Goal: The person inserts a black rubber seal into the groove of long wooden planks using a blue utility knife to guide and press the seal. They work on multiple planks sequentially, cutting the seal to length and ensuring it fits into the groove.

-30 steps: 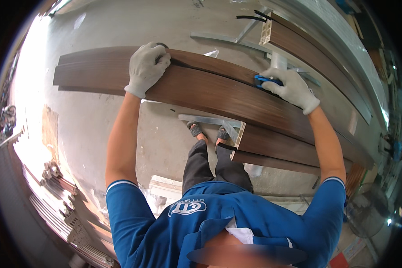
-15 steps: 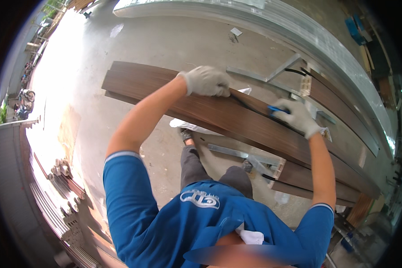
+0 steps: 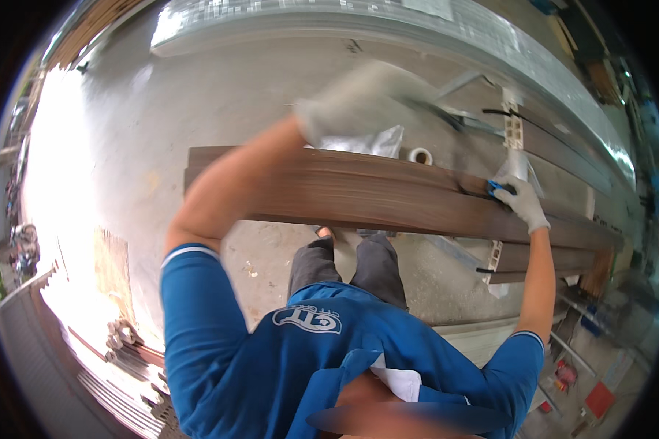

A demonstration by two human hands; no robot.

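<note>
Long dark-brown wood-grain planks point(image 3: 359, 192) lie stacked across in front of me. My left hand point(image 3: 370, 102), in a pale work glove and smeared by motion, is raised above their far side. A thin black strip point(image 3: 448, 117), also blurred, runs from that hand and bends down to the planks near my right hand. Gloved as well, my right hand point(image 3: 523, 203) is closed around a small blue tool point(image 3: 499, 192) at the planks' top. The tool's exact kind is hidden by the fingers.
A roll of tape point(image 3: 420, 156) and clear plastic film point(image 3: 362, 143) lie beyond the planks. More brown boards point(image 3: 564, 157) with a pale hollow end piece point(image 3: 513, 128) are at the right. A long plastic-wrapped stack point(image 3: 307, 29) spans the far side. Pale profiles point(image 3: 117, 391) lie lower left.
My left hand has swung up and away from the planks, lifting the black strip. The right hand has shifted right along the planks with the blue tool. The whole view has turned somewhat.
</note>
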